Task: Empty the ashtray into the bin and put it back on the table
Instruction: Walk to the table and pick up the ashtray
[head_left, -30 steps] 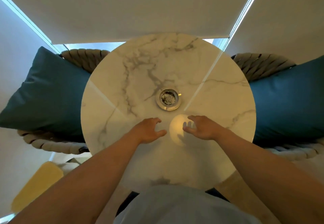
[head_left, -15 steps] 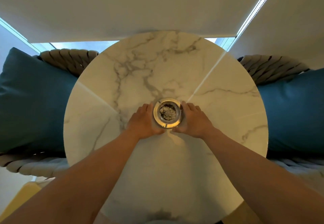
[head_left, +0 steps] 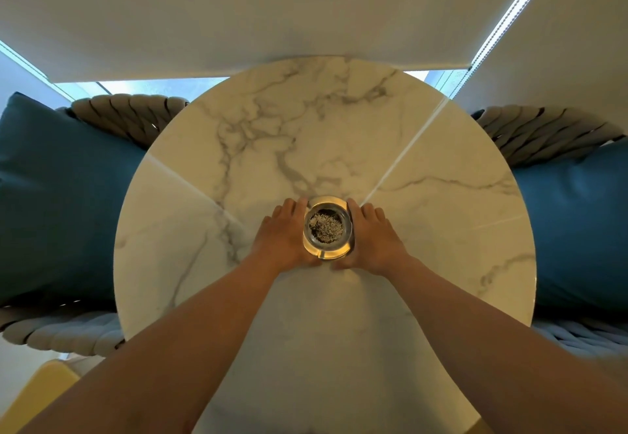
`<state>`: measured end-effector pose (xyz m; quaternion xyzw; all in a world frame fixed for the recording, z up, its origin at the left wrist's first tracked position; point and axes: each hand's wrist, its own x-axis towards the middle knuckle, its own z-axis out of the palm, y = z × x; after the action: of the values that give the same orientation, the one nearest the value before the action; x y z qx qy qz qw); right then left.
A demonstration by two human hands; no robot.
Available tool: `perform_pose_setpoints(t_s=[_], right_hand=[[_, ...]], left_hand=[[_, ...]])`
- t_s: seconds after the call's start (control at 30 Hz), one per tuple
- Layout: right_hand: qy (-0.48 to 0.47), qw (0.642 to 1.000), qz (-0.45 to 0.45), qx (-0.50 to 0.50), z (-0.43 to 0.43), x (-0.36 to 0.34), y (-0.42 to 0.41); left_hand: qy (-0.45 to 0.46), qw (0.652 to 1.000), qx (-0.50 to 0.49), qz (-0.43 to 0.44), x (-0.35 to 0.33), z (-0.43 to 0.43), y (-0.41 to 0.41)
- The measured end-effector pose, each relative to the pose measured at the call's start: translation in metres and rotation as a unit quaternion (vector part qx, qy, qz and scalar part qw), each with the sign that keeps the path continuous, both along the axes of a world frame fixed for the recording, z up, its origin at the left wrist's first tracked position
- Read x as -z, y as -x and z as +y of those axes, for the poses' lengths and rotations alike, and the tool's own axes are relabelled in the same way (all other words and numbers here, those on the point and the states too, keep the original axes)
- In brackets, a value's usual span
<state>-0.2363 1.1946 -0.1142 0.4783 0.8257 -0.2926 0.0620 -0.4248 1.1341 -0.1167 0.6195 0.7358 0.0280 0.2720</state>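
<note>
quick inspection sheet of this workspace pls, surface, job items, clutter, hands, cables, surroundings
surface: round white marble-look table top with grey veins, glossy, streaks of reflected light.
job's things: round clear glass ashtray near the table's middle, upright, grey ash inside; no bin in view.
clutter: nothing seen.
hands: left hand and right hand cup the ashtray from either side, fingers against its wall; whether it is lifted cannot be told.
cables: nothing seen; a beaded blind cord hangs at upper right.
surroundings: teal cushions on woven grey rope chairs at both sides, white roller blind beyond.
</note>
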Motion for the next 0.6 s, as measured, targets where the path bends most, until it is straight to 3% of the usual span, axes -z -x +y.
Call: perform_pose_setpoints(t_s=[0.47,0.6], right_hand=[[-0.002,0.999,0.049,0.017,0.0,-0.024,0.004],[-0.011,0.998,0.065,0.009,-0.001,-0.043,0.006]], left_hand=[[-0.012,0.999,-0.012,-0.029,-0.025,0.0,0.003],[-0.034,0.996,-0.029,-0.073,-0.047,-0.006,0.008]])
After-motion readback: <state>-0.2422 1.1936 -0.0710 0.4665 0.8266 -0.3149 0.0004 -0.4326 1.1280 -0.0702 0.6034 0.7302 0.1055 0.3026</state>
